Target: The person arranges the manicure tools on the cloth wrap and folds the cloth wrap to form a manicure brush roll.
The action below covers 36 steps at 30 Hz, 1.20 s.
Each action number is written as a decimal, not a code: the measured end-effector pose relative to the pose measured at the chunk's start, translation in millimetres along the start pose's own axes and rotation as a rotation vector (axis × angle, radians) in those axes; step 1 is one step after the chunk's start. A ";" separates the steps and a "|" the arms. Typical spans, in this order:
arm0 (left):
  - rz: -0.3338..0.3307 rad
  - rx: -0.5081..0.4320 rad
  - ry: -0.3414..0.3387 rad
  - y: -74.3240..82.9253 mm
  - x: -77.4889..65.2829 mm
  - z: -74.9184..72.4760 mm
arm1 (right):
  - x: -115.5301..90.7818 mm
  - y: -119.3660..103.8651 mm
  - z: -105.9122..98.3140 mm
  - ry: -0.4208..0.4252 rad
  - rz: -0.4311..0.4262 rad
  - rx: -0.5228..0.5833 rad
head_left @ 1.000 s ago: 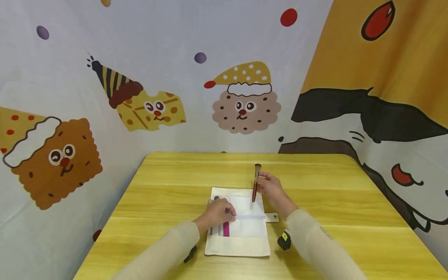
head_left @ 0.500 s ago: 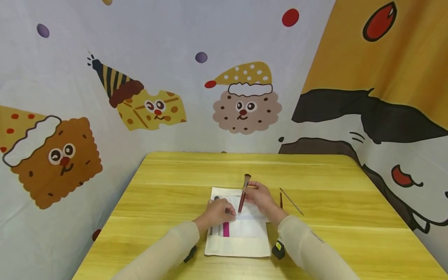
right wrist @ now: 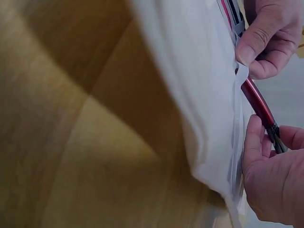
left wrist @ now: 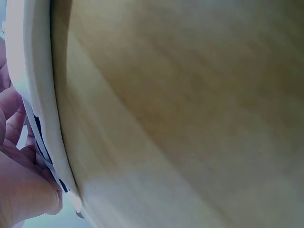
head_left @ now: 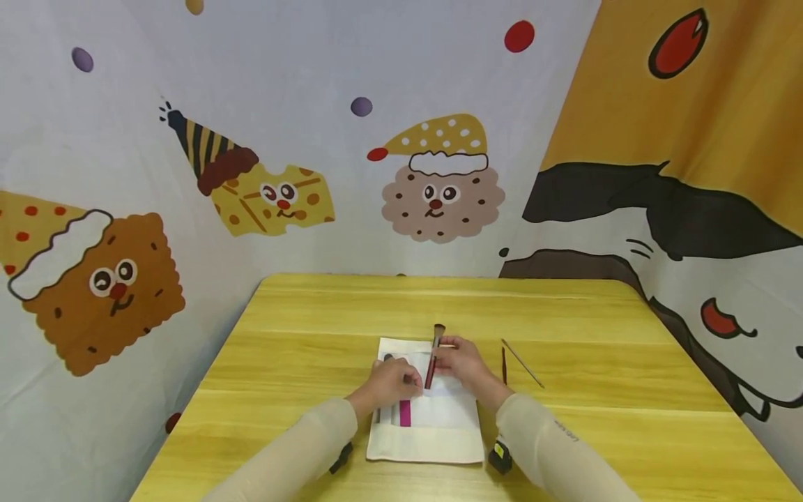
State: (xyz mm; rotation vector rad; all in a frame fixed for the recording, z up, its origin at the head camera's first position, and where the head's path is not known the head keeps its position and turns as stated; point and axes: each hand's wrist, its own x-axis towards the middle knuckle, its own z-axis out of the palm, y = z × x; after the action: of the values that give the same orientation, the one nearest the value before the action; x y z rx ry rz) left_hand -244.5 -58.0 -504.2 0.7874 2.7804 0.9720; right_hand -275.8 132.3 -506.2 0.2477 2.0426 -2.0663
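A cream fabric brush case (head_left: 426, 445) lies unfolded on the table. My right hand (head_left: 463, 362) pinches a makeup brush (head_left: 429, 376) with a dark red handle, bristles up, over the case's middle. In the right wrist view the red handle (right wrist: 259, 104) has its lower end at a white elastic band (right wrist: 241, 76). The left hand (head_left: 387, 380) pinches that band between thumb and fingers. Under the left hand, a magenta-handled item (head_left: 405, 413) and other slim tools sit in the case, partly hidden. The left wrist view shows the left hand (left wrist: 23, 185) beside the case's edge (left wrist: 40, 71).
To the right on the wooden table (head_left: 596, 335) lie a thin light-handled brush (head_left: 523, 364) and a short dark red one (head_left: 504, 366). Black wrist devices (head_left: 500, 458) sit by both sleeves. A cartoon-printed cloth (head_left: 351, 56) hangs behind the table.
My right hand has moved left and toward me, bringing the makeup brush beside the left hand at the band. The two thin brushes on the right have come into view. The left hand stays put.
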 end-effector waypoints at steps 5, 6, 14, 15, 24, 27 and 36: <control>0.000 -0.006 0.012 0.2 -1.0 0.8 | -10.4 2.4 3.6 -0.042 -0.002 -0.070; 0.001 -0.008 0.012 0.1 -0.8 0.8 | -11.5 3.0 4.1 -0.047 -0.003 -0.077; 0.014 -0.021 0.021 -1.5 -1.3 0.4 | -6.8 6.4 6.2 -0.034 -0.034 -0.134; 0.015 -0.022 0.023 -1.6 -1.3 0.5 | -5.4 6.4 6.1 -0.031 -0.034 -0.140; -0.013 -0.020 0.017 -0.6 -0.5 1.6 | -1.7 8.5 2.2 -0.027 -0.078 -0.197; -0.020 -0.026 0.013 -1.3 -0.2 2.0 | -3.4 9.9 1.5 -0.042 -0.062 -0.201; -0.009 -0.020 0.014 -2.9 1.3 1.9 | -9.2 9.3 1.0 -0.096 -0.036 -0.265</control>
State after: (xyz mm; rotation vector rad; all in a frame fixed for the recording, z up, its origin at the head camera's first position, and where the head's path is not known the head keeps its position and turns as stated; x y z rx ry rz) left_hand -246.4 -58.3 -507.4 0.7680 2.7790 1.0066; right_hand -264.3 131.7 -512.5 0.0657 2.2439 -1.7625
